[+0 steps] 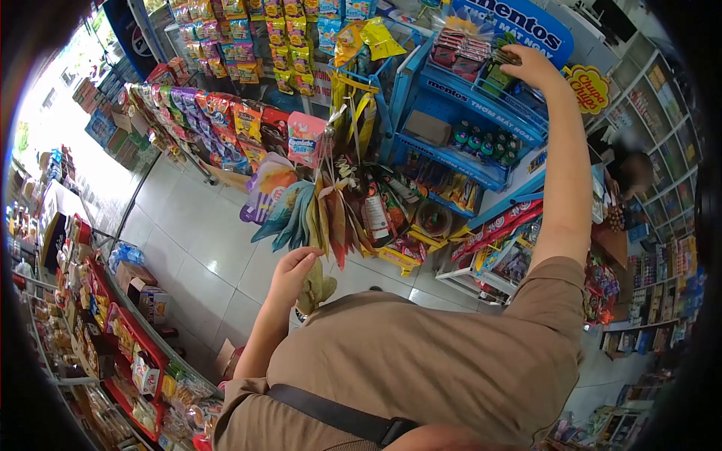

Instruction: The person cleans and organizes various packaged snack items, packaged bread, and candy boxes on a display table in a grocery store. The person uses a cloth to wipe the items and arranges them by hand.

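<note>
My right hand reaches up to the top shelf of a blue Mentos rack. Its fingers are closed on a small green packet, beside a row of reddish packets. Lower down, my left hand is half curled, thumb and forefinger together at the lower tips of a bunch of hanging packets in blue, yellow and red. I cannot tell what, if anything, sits in that pinch. An olive-green thing shows just beyond the left fingers.
Bags of sweets hang at the back, and a pink jelly bag hangs near the middle. Small green bottles stand on the rack's middle shelf. Red-edged snack shelves run along the left. Another person is at the right.
</note>
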Motion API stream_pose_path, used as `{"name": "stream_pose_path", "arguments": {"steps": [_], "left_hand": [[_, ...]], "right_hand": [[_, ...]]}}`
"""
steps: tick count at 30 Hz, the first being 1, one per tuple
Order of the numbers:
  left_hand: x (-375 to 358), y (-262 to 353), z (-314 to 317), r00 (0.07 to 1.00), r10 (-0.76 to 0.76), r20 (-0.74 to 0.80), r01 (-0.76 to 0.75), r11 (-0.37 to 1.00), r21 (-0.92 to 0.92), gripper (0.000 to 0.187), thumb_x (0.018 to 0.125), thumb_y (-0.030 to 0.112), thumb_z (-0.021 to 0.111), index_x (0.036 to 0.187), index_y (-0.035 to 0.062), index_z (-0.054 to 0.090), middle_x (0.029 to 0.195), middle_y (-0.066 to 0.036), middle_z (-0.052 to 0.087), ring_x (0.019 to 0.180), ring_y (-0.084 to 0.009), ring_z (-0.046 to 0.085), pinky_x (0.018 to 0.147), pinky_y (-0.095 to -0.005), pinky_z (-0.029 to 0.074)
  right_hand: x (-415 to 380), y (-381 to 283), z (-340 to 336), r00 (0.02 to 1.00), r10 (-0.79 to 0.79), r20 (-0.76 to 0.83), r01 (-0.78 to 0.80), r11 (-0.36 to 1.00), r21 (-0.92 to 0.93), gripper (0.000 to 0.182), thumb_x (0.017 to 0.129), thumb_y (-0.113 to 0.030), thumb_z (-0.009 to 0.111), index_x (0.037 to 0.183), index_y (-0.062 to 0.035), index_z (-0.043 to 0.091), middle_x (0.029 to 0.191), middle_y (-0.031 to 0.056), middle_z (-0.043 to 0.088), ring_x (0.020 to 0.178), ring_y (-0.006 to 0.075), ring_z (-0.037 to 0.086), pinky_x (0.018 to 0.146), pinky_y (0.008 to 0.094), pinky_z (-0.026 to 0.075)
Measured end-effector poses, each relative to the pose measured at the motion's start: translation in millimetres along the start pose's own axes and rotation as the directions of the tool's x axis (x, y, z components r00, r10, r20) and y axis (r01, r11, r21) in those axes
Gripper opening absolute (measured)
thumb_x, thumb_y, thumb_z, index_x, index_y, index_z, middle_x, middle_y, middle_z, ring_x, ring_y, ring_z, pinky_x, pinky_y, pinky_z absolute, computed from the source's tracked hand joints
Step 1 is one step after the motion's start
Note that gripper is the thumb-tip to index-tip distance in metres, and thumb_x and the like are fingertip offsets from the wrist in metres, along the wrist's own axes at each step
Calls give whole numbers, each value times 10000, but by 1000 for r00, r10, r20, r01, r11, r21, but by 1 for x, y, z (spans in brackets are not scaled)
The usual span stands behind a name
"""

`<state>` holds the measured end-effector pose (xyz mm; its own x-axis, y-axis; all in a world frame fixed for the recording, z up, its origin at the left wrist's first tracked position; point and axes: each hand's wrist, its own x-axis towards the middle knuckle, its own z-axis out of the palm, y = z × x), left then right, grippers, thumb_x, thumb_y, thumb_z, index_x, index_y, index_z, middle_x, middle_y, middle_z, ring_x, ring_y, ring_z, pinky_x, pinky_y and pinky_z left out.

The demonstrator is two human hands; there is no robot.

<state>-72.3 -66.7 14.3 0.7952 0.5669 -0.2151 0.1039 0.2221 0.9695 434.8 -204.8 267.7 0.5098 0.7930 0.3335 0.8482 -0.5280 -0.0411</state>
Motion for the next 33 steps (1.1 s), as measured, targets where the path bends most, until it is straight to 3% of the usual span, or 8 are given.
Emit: {"name": "stream_pose_path", "arguments": {"steps": [4, 5, 8, 9, 12, 13, 22, 33], "left_hand": [[0, -2, -2, 1000, 13, -8, -13, 1000, -4, 231, 891, 156, 492, 1001, -14, 602, 938, -29, 594, 868, -100, 503, 796, -238, 380], [0, -3, -3, 1000, 12, -16, -12, 1000, -20, 230, 891, 154, 492, 1001, -15, 602, 943, -30, 596, 871, -101, 504, 799, -239, 380], [0, -9, -7, 999, 2, -36, -3, 999, -34, 228, 890, 149, 493, 999, -19, 601, 957, -35, 599, 874, -103, 507, 801, -239, 380], [0, -11, -9, 999, -3, -44, 1, 999, -35, 227, 890, 148, 494, 998, -21, 601, 961, -36, 600, 875, -103, 508, 800, -238, 380], [1, -13, -10, 999, -26, -39, 24, 998, -64, 224, 889, 144, 494, 996, -21, 601, 962, -36, 600, 876, -98, 508, 799, -232, 379], [2, -14, -9, 999, -19, -31, 17, 998, -62, 224, 890, 144, 494, 996, -22, 601, 960, -35, 600, 876, -97, 507, 797, -230, 379], [7, -14, -3, 1000, -1, -3, 1, 998, -64, 224, 892, 147, 495, 995, -21, 600, 949, -28, 599, 869, -90, 501, 787, -222, 373], [3, -11, 0, 999, 22, -28, -22, 1000, -15, 225, 893, 150, 493, 992, -19, 602, 918, -16, 587, 844, -83, 495, 764, -217, 376]], "right_hand": [[-14, 11, -21, 979, -58, -194, 78, 992, 95, 358, 763, -267, 645, 1034, -42, 580, 955, 138, 628, 875, 264, 598, 747, 349, 461], [-22, 10, -27, 985, -12, -173, 25, 997, 75, 325, 737, -281, 672, 934, -41, 577, 858, 126, 621, 792, 256, 588, 675, 341, 447], [-49, 3, -32, 992, 55, -117, -57, 998, -17, 348, 694, -290, 712, 872, -35, 555, 791, 121, 606, 731, 268, 573, 645, 338, 435], [-49, 5, -31, 997, 74, -8, -74, 995, -72, 418, 639, -307, 759, 880, -52, 532, 843, 100, 588, 821, 261, 563, 707, 355, 445], [-68, -4, -16, 987, 47, -155, -106, 910, -400, 467, 617, -313, 776, 930, -81, 518, 912, 78, 555, 937, 244, 528, 781, 388, 442], [-68, -8, -17, 987, 126, -98, -156, 886, -436, 470, 641, -298, 760, 985, -104, 506, 954, 62, 528, 1019, 235, 488, 824, 418, 433], [-66, 19, -12, 981, 15, -191, -69, 958, -278, 232, 763, -232, 653, 913, -77, 566, 882, 82, 570, 915, 289, 540, 775, 404, 438], [-54, 35, -1, 919, 7, -395, -154, 927, -343, 276, 784, -270, 629, 1007, -111, 597, 925, 75, 605, 882, 279, 577, 747, 388, 469]]}}
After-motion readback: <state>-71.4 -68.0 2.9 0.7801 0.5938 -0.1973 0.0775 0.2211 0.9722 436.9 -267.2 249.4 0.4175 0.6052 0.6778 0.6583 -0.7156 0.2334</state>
